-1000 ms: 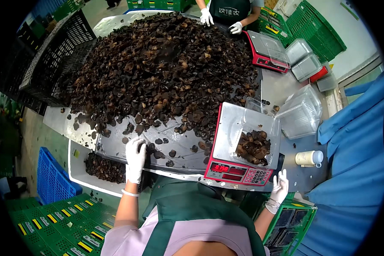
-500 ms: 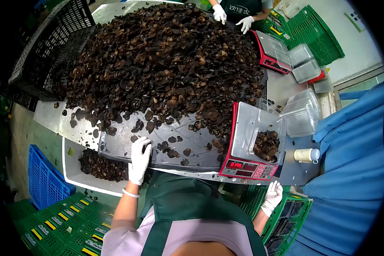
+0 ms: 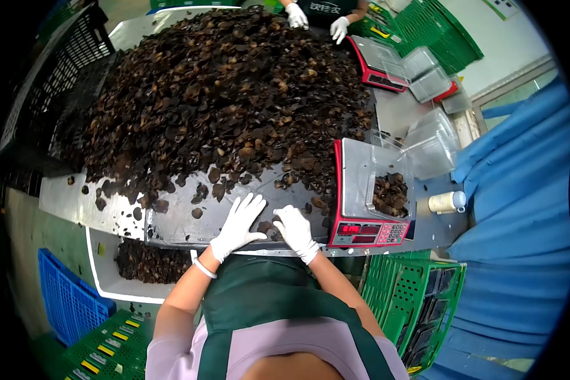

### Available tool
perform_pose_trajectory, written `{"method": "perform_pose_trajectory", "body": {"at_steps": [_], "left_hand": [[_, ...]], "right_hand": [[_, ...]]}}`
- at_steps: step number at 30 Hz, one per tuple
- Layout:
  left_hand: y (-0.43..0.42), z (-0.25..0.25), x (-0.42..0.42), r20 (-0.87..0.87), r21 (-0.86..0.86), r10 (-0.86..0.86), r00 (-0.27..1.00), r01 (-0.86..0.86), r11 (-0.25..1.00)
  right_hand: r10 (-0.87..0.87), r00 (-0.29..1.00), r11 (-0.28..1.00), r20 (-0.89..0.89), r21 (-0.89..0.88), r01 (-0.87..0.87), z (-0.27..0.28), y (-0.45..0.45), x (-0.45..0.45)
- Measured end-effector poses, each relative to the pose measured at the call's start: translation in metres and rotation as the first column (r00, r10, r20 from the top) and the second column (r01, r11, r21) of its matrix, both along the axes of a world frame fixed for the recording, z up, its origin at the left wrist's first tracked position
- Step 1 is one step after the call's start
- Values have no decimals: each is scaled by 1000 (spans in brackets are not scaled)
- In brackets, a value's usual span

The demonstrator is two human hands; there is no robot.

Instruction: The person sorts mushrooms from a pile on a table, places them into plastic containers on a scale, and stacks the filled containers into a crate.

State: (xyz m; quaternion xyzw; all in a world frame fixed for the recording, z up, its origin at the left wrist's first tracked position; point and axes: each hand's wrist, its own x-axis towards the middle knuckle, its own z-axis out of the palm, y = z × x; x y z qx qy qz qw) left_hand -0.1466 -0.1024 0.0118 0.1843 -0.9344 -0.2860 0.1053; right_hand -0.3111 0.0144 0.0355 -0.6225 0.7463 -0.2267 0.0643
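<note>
The right hand's (image 3: 294, 231) curled fingertips are blurred; whether they hold anything I cannot tell. It has moved from beyond the scale (image 3: 373, 190) to near the left hand (image 3: 239, 225), whose fingers now spread wide, the pile (image 3: 228, 95) ahead of them.

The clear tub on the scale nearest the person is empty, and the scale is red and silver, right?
Not quite: the clear tub isn't empty. The head view shows dark brown pieces inside it. It does sit on the nearest scale, which is red and silver.
</note>
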Motion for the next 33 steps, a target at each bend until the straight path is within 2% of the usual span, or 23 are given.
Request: {"method": "perform_pose_trajectory", "body": {"at_steps": [2,4,7,8,10,12,14,16,17,18,19,20,21,22,24,25,26,28,29,30,32,33], "left_hand": [[2,1,-1,-14,26,11,1000,-10,1000],[1,-10,-5,-65,18,29,997,-28,999],[-4,1,-22,-114,71,1,993,7,997],[-6,0,-27,-116,64,-8,993,15,998],[-11,-12,-40,-142,-28,-97,985,94,995],[-13,-21,-43,-230,-132,-104,968,75,988],[-15,-29,-40,-281,-155,-118,952,76,985],[-15,-15,-26,-290,-159,-112,950,68,985],[-14,-12,-14,-225,-123,-77,971,50,991],[-13,-8,1,-157,-90,-47,987,33,995],[-12,-6,17,-138,-98,-10,990,-4,995],[-11,-5,36,-120,-107,26,992,-39,993],[-10,-1,58,-102,-103,64,993,-74,992],[-9,5,82,-83,-98,103,991,-111,989],[-8,19,129,57,-76,205,977,-201,977],[-8,28,152,226,-48,227,947,-222,974],[-11,39,172,388,-25,239,890,-249,968],[-19,60,201,672,74,133,728,-244,967],[-24,59,207,761,110,133,635,-328,938],[-26,76,192,673,47,217,707,-334,942],[-38,104,140,414,-8,369,832,-401,916],[-45,108,112,213,11,402,891,-414,910]], "right_hand": [[-14,981,999,194,39,7,0,10,-2],[-144,947,987,287,-27,158,0,17,-10],[-255,967,957,15,-139,255,7,15,-36],[-288,954,956,-76,-80,282,1,14,-39],[-267,958,963,-109,4,269,-11,12,-40],[-201,979,972,35,-120,204,-4,11,-39],[-207,928,952,310,-154,264,19,17,-40],[-314,917,923,248,-149,356,78,21,-49],[-307,948,909,81,-270,318,106,25,-62],[-390,921,880,-10,-296,370,109,36,-83],[-426,904,844,44,-341,415,119,44,-101],[-466,885,826,-10,-363,431,128,51,-119],[-534,843,788,73,-318,527,135,57,-131],[-555,831,786,42,-300,540,136,65,-148],[-550,825,804,-125,-348,483,129,74,-173],[-576,785,794,-228,-383,471,140,63,-164],[-590,769,790,-248,-375,485,143,55,-158],[-458,871,845,-177,-391,365,135,29,-143],[-348,932,901,-96,-308,305,127,13,-128],[-239,971,945,-4,-233,232,117,-4,-112],[81,991,972,110,-227,-54,76,-35,-92],[63,997,992,46,-108,-58,52,-46,-82]]}}
